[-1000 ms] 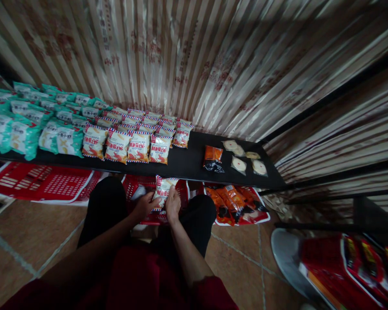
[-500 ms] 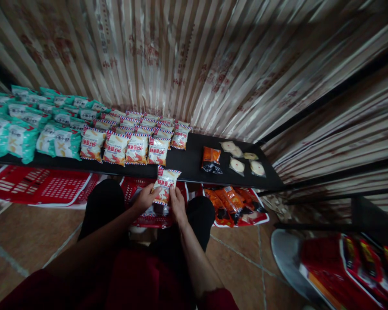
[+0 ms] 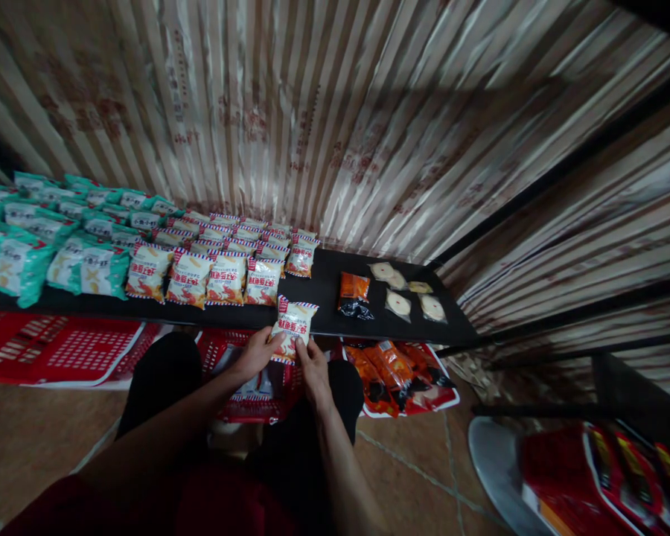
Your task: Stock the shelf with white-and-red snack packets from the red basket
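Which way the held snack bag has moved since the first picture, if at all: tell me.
Yes: against the front edge of the black shelf, the held snack bag has moved upward; its top now overlaps that edge.

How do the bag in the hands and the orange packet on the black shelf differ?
The held bag is mostly white with striped ends; the orange packet is orange with a black lower part. The held bag is gripped by the left hand and right hand, while the orange packet lies untouched on the shelf. Both are snack-style bags.
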`<state>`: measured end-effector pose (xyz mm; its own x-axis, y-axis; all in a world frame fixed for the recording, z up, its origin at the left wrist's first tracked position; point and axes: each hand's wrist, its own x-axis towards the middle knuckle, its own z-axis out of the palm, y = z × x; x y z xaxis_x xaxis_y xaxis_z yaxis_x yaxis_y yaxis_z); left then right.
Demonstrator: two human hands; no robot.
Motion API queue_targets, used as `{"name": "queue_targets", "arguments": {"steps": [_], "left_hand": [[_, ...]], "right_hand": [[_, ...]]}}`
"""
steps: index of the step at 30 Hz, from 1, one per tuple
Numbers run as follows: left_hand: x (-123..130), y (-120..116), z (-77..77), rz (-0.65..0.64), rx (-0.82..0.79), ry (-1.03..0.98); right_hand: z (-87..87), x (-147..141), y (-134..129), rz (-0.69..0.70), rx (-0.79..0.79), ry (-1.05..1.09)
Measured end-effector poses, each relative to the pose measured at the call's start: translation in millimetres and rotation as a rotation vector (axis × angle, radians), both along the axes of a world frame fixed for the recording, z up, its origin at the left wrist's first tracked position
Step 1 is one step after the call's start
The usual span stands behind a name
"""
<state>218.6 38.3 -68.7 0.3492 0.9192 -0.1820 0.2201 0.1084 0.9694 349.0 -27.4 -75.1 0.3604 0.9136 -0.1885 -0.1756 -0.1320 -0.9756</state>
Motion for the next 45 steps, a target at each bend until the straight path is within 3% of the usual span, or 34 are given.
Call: {"name": "queue_targets", "arguments": {"steps": [7, 12, 17, 22, 30, 45], "left_hand": [[17, 9, 14.6, -0.077, 0.132, 0.307], [29, 11, 23.9, -0.019, 0.302, 0.482], [42, 10, 20.1, 0.045, 0.535, 0.537], [51, 11, 7.0, 0.096, 0.682, 0.445], [65, 22, -12.6, 0.120, 0.704, 0.389], [76, 44, -8.9, -0.050, 0.589, 0.462]], "right_hand": [[9.4, 18, 12, -0.081, -0.044, -0.131], [11.6, 27, 28, -0.162, -0.032, -0.192], [13.4, 35, 44, -0.207, -0.002, -0.247], [9.9, 43, 58, -0.212, 0.001, -0.346], [0.7, 54, 82, -0.205, 0.013, -0.458], [0.1, 61, 120, -0.222, 0.011, -0.604]]}}
